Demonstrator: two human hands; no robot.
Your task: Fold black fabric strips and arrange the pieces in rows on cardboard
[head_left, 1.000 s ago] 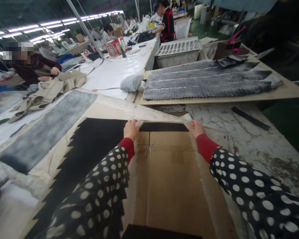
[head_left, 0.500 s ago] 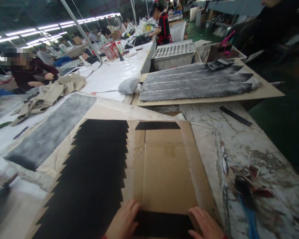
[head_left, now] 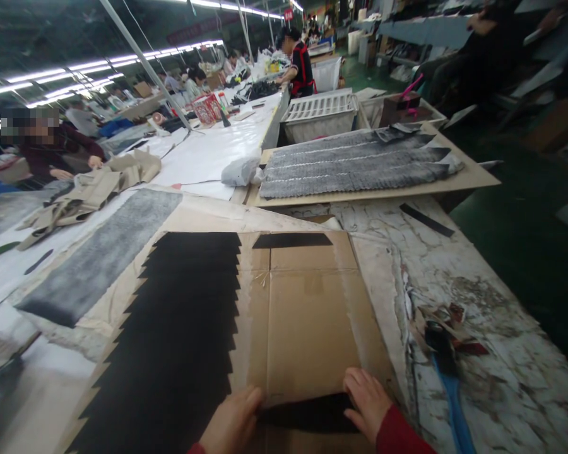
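Note:
Near the bottom edge, a black strip of material [head_left: 307, 413] stretches between my hands above a brown cardboard sheet [head_left: 307, 321]. My left hand [head_left: 234, 419] pinches its left end, my right hand [head_left: 366, 398] its right end. The strip bows a little, and its lower edge blends into shadow. To the left, many overlapping black strips [head_left: 180, 334] form a stack with stepped, pointed edges on the cardboard. One more black strip [head_left: 292, 240] with slanted ends lies flat at the cardboard's far edge.
A blue-handled brush [head_left: 452, 397] rests on the stained tabletop at right, with a loose dark strip [head_left: 426, 219] farther back. Grey fuzzy strips [head_left: 350, 161] cover a board [head_left: 473, 180] beyond. A long grey panel [head_left: 108, 249] lies left. Co-workers sit and stand behind.
The black strip has gone from lying flat to bowed between my hands. My right hand has shifted slightly up and left. The whole view has swung a little to the right.

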